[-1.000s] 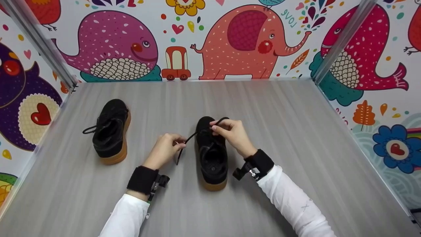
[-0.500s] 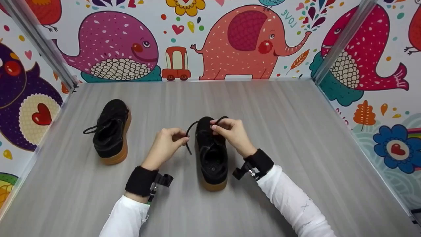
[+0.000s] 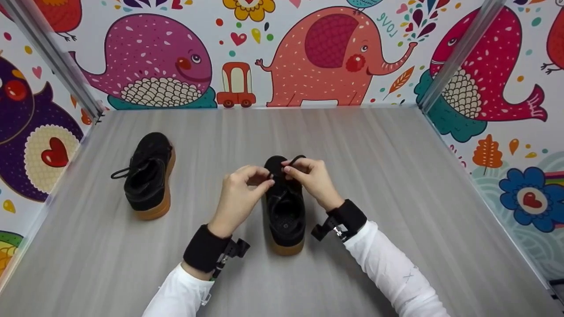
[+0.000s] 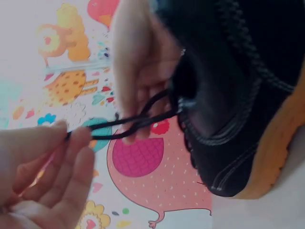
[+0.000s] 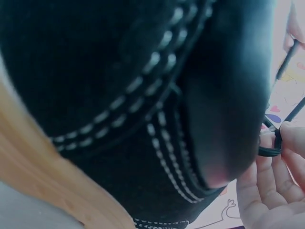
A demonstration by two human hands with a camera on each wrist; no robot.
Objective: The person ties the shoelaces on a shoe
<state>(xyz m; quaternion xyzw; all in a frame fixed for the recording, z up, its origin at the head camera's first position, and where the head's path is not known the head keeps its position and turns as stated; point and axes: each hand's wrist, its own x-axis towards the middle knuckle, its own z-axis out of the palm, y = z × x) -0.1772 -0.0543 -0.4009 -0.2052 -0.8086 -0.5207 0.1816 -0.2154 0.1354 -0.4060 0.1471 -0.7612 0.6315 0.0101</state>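
A black shoe [image 3: 286,240] with a tan sole stands on the grey floor, toe pointing away. Over its left side my left hand [image 3: 240,196] pinches a black shoelace [image 4: 107,137] between thumb and fingertips; in the left wrist view the lace runs from there as two strands to the shoe's eyelets. On the shoe's other side, my right hand [image 3: 316,179] pinches a lace loop [image 5: 270,152] above the tongue. Both hands' fingertips are close together over the laced part. The shoe's bulk covers much of the right wrist view.
Another black shoe [image 3: 150,176] with a tan sole stands to the left, a lace loop sticking out from its left side. Walls with printed animals [image 3: 326,57] border the grey surface [image 3: 374,145] at the back and sides.
My left hand, holding the lace, has moved up and right from beside the shoe to over its laced part. My right hand has stayed nearly still with its lace.
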